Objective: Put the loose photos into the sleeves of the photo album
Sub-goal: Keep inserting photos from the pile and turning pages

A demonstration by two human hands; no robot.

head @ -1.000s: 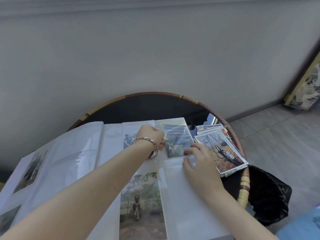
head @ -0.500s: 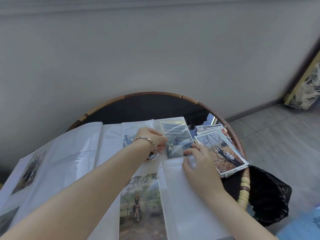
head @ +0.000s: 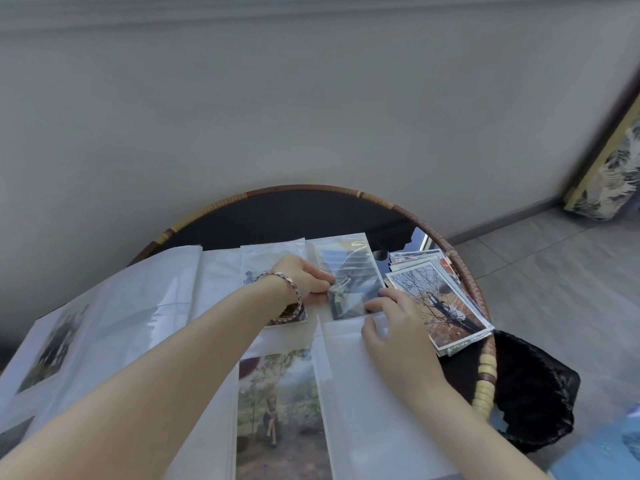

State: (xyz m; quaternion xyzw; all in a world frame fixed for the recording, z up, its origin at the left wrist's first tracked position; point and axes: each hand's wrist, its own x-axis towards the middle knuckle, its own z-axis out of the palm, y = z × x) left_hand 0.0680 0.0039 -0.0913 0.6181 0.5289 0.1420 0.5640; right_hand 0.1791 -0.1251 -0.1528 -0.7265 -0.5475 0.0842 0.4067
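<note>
— On the right-hand page of the album (head: 145, 306), what fills the far sleeve (head: 343, 244)?
— A glossy photo (head: 349, 282), part way under the clear plastic, which wrinkles and catches the light.
— And the pages?
— Flat white sheets with clear pockets. The pocket nearer than the photo is bare and milky.
— How does the left hand (head: 304, 278) lie?
— It reaches across the album, forearm stretched out, with a thin patterned bracelet (head: 284, 284) on the wrist. Its fingers are curled and pinch the photo's left edge.
— The right hand (head: 394, 327)?
— Palm down, fingers bent, tips pressing the photo's near right corner. The thumb is spread apart and lies on the bare pocket.
— The other prints?
— A fanned stack of loose photos (head: 440, 299) lies just right of the album, on a round, dark, shiny table (head: 485, 368) with a wrapped cane rim. A crumpled black bag (head: 533, 403) sits past that rim, further right of the album.
</note>
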